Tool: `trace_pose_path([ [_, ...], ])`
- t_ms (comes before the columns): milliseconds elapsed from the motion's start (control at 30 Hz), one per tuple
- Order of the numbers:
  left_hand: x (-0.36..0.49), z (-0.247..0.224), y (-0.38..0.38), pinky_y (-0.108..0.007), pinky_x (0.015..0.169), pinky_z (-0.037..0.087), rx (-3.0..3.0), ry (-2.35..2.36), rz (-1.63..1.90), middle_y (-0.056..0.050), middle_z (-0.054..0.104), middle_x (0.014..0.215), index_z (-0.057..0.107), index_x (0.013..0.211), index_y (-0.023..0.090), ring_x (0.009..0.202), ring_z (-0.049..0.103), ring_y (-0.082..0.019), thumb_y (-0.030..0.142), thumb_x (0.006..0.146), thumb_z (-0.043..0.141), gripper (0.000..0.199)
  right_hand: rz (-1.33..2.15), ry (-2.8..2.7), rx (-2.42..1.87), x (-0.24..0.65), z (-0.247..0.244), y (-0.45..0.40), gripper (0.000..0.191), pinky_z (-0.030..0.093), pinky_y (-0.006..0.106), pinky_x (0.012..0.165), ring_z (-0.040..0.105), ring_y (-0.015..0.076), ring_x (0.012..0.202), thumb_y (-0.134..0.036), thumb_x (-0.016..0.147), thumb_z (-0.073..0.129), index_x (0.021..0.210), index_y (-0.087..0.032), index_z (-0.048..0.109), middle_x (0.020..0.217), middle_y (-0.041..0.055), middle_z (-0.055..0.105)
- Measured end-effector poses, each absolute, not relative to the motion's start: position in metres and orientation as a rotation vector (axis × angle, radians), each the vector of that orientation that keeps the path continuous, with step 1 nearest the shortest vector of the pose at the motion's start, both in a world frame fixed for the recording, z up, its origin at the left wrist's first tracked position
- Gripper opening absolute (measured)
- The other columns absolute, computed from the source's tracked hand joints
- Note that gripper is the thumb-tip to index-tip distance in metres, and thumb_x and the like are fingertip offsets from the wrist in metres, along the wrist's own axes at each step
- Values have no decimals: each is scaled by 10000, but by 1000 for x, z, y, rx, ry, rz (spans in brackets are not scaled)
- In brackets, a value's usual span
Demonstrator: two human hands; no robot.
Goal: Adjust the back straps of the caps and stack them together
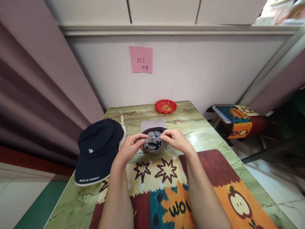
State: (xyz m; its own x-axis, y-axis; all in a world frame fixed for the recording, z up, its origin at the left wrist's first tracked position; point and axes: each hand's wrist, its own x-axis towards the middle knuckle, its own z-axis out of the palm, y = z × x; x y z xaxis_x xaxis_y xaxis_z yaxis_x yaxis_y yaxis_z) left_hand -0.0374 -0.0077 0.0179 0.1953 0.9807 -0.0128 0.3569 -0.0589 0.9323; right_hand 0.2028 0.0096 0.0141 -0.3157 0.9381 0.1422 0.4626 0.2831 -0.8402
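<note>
Above the green table (197, 136), my left hand (130, 147) and right hand (175, 140) pinch closed the strap ends of a grey cap (154, 124), its patterned inside, perhaps lined, facing me.

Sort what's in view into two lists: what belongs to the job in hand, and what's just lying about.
In the job:
- grey cap
- its back strap, pinched by the left hand and right hand

Seemingly just lying about:
- navy hat, left of the cap
- red scalloped dish, behind the cap
- patterned mat, under the forearms
</note>
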Motion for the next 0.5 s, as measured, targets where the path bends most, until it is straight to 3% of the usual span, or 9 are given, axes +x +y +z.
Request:
trace_pose_path([
  [100,-45,12,-5,-249,548,435,1609,1496,909,-61,722,881,706,1120,156,581,558,-142,364,804,584,398,836,-1789,-1312,213,7,15,246,416,241,619,607,147,670,-382,896,560,854,-219,739,802,8,718],
  [200,-52,3,0,-300,672,503,1734,1797,901,-105,728,977,707,1096,141,716,649,-204,360,824,553,382,639,-1638,-1487,226,-4,21,259,452,272,671,643,169,706,-379,914,527,875,-234,737,860,20,736],
  [367,-60,-16,6,-379,950,480,2020,2036,692,-135,692,1171,710,1102,167,1041,656,-280,166,827,462,371,437,-1729,-1604,235,-17,26,190,493,350,825,672,187,795,-261,854,590,976,-265,736,1092,32,722],
  [500,-69,-33,7,-405,1001,460,2023,1943,636,-146,680,1209,670,1241,190,1123,629,-304,54,735,482,557,526,-1988,-1444,231,-22,24,568,453,395,1014,604,221,1175,-70,776,554,1274,-331,635,1367,28,591],
])
